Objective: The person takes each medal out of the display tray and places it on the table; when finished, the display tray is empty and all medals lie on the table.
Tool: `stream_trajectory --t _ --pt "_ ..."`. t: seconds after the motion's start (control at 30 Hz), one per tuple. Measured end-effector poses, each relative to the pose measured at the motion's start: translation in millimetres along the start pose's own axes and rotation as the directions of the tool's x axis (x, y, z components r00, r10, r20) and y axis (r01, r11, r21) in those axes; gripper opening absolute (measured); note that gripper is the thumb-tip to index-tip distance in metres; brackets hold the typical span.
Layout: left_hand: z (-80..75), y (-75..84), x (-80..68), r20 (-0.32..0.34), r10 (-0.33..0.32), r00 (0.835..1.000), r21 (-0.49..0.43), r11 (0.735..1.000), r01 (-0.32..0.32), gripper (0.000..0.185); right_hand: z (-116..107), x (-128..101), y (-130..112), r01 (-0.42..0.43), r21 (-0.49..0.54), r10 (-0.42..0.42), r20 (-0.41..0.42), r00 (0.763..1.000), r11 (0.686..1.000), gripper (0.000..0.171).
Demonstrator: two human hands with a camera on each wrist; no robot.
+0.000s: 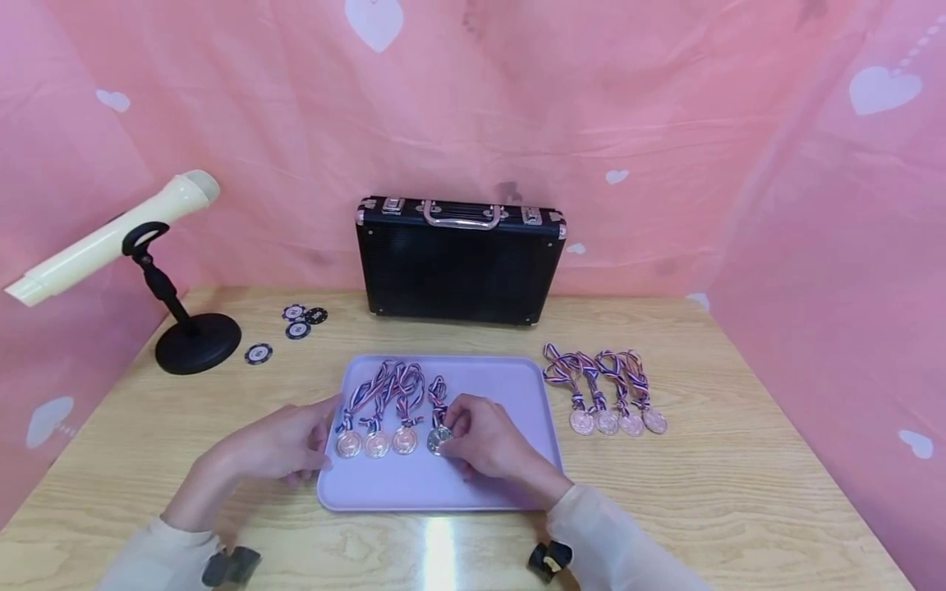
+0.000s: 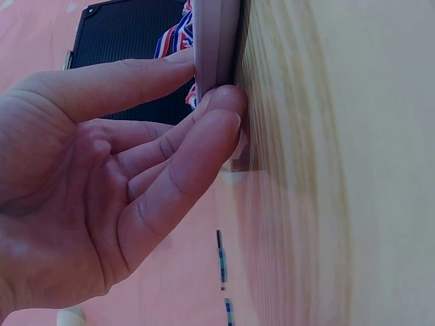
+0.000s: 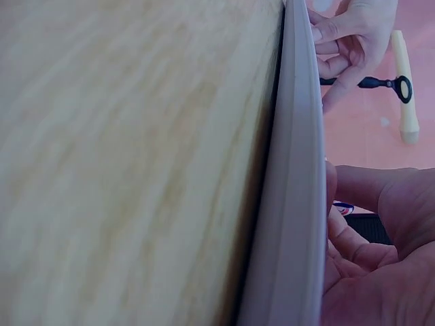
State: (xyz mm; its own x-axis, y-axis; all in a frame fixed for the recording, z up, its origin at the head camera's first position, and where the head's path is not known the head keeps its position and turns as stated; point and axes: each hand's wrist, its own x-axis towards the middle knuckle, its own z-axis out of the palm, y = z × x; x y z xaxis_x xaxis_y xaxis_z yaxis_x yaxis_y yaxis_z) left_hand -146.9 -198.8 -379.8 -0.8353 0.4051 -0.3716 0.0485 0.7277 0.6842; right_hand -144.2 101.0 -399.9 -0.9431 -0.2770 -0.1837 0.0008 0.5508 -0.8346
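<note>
From the head, facing forward and down over the worktop (image 1: 687, 517); from each wrist, turned sideways, very close beside the tray (image 3: 292, 170); sharing the left fingers (image 2: 180, 163) across all three.

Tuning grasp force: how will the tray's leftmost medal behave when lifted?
The disc looks coin-like, so probably stiff. The ribbon is loosely looped, so it will likely flop and trail. Lying flat, the disc seems unlikely to roll.

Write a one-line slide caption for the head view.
Right hand holds a medal on a lilac tray beside three others; left hand touches the tray's left edge.
</note>
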Motion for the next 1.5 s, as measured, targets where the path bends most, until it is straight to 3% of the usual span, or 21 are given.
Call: stream_trajectory --t 0.27,0.8,1.07,1.5 --pt "0.5 0.0 -0.9 0.003 0.000 1.000 -0.002 1.000 0.000 0.091 -6.4 -0.4 7.2 -0.004 0.052 0.002 0.040 0.999 0.999 0.021" --pt "1.1 -1.1 0.1 0.006 -0.009 1.000 -0.014 1.000 0.009 0.090 -23.6 -5.9 16.4 0.008 0.130 -0.012 0.031 0.999 0.992 0.029" --pt "0.2 -1.0 -0.8 0.007 -0.006 1.000 -0.009 1.000 0.006 0.090 -44.7 -9.5 17.8 0.027 0.170 -0.028 0.005 1.000 0.985 0.035" --pt "2.3 -1.7 -1.1 -0.002 0.009 1.000 -0.020 1.000 -0.009 0.090 -99.5 -32.9 41.9 -0.060 0.185 0.082 -0.113 0.990 0.981 0.044"
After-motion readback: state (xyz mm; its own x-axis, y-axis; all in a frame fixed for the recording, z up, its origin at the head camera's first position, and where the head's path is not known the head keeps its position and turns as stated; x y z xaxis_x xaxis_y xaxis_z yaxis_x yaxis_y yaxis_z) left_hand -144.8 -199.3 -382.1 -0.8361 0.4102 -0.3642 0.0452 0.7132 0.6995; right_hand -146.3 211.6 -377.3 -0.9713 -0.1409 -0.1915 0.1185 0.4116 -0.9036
